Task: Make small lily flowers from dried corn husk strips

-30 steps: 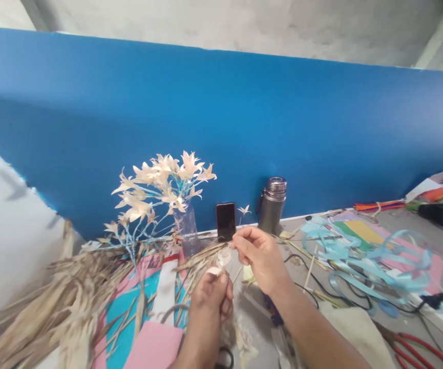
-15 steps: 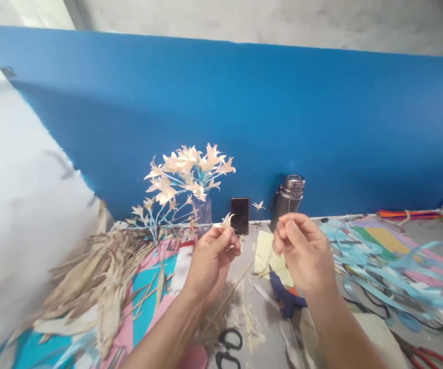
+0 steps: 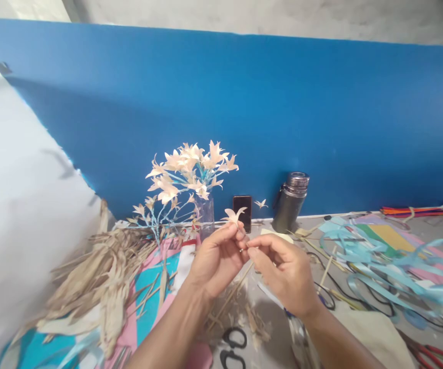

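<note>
My left hand (image 3: 219, 256) pinches a small cream handmade flower (image 3: 234, 215) at its base, petals pointing up. Close beside it, my right hand (image 3: 285, 274) is closed, thumb and forefinger pressed together just under the flower; whatever lies between those fingertips is too small to make out. Behind the hands a clear vase (image 3: 205, 215) holds a bunch of similar cream flowers (image 3: 190, 164) on blue-wrapped stems. Another single flower (image 3: 261, 204) shows beyond, to the right of a dark phone (image 3: 243, 205) leaning at the back.
Dry husks (image 3: 109, 287) are heaped at the left. Black-handled scissors (image 3: 234, 341) lie in front, near scraps. A dark thermos (image 3: 291, 202) stands against the blue panel (image 3: 321, 118). Light-blue ribbon (image 3: 382, 246) tangles over the right side, with red-handled pliers (image 3: 432, 353) nearer.
My right hand has moved left and down to meet my left hand at the flower. The flower now stands with its petals more spread to view. The blue glue gun is now mostly hidden.
</note>
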The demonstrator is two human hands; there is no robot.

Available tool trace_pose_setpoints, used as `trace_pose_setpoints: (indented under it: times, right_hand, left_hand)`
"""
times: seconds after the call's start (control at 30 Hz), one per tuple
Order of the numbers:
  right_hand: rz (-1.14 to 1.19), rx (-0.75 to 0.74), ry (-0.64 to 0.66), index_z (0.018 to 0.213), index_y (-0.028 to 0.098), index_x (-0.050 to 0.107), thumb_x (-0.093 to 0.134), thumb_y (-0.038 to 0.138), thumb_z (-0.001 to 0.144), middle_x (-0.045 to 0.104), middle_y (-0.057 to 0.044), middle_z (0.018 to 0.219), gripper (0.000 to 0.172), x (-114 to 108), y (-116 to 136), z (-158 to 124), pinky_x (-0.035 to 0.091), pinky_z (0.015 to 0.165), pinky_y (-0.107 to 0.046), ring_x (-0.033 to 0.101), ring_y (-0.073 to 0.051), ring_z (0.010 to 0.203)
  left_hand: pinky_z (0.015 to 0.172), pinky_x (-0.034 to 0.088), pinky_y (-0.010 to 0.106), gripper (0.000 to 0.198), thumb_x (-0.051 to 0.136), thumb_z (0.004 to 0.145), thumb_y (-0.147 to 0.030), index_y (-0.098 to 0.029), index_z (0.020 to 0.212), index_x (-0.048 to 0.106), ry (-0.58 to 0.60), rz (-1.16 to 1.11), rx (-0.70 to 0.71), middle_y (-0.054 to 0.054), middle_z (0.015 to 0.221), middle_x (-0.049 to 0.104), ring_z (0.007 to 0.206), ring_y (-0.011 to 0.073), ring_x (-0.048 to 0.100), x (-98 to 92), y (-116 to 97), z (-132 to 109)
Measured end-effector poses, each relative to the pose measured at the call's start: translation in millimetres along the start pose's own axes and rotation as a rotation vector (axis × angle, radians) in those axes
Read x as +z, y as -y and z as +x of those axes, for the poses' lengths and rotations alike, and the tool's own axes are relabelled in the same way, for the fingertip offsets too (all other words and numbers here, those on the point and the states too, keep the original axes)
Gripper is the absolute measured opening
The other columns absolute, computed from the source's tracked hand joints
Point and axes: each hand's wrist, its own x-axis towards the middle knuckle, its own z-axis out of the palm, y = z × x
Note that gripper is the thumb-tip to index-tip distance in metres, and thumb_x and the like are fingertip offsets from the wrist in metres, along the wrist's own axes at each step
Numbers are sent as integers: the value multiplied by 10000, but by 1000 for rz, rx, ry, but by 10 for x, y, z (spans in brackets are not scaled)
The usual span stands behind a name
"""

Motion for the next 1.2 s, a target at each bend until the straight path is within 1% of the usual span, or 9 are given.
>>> trace_pose_setpoints:
  times: [0.13,0.27,0.43,0.7,0.87,1.07,1.2]
  right_hand:
    - [-17,11,-8,874,202,712,619,243,880,704,-12,749,101,-1,-9,-5,398,451,-180,544,-92,521]
    - [-17,16,-11,866,201,710,620,241,876,702,-5,727,98,-9,16,-6,392,441,-174,521,-83,495]
    - [-15,8,-19,860,205,706,619,226,871,715,-5,749,90,-12,45,-8,376,419,-163,525,-77,487]
    - [-10,-35,-8,886,217,707,613,201,880,743,-4,831,95,-22,66,-30,450,505,-169,577,-81,550]
    - [-29,7,-12,877,212,712,625,215,872,709,7,730,87,-20,65,-34,403,447,-169,550,-85,518]
    - [-39,-8,-18,868,204,712,625,219,872,679,15,682,88,-24,50,-35,402,453,-167,536,-83,512]
    - [-67,-7,-31,853,188,711,617,217,865,669,11,656,99,-32,71,-37,415,463,-174,532,-88,506]
  left_hand:
    - [622,483,226,98,748,741,-138,-102,780,666,20,-18,-24,-7,676,562,605,85,550,-9,2,-1]
    - [619,487,219,100,757,745,-138,-101,786,673,36,-11,-11,-5,679,569,603,83,554,-13,17,-5]
    - [625,491,208,104,754,757,-131,-95,805,669,44,-19,-13,-2,693,572,610,77,558,-16,30,-6]
    - [626,487,207,112,746,784,-144,-110,807,642,104,-22,-5,-11,720,559,604,67,538,-9,45,-21]
    - [622,478,201,134,762,771,-152,-110,766,636,102,42,47,-7,704,554,601,67,526,9,47,-25]
    - [608,460,193,174,795,747,-192,-110,735,643,92,118,79,-6,680,545,594,67,508,16,53,-35]
    - [601,453,193,192,816,725,-210,-108,743,654,74,179,125,-6,667,555,586,71,515,38,49,-51]
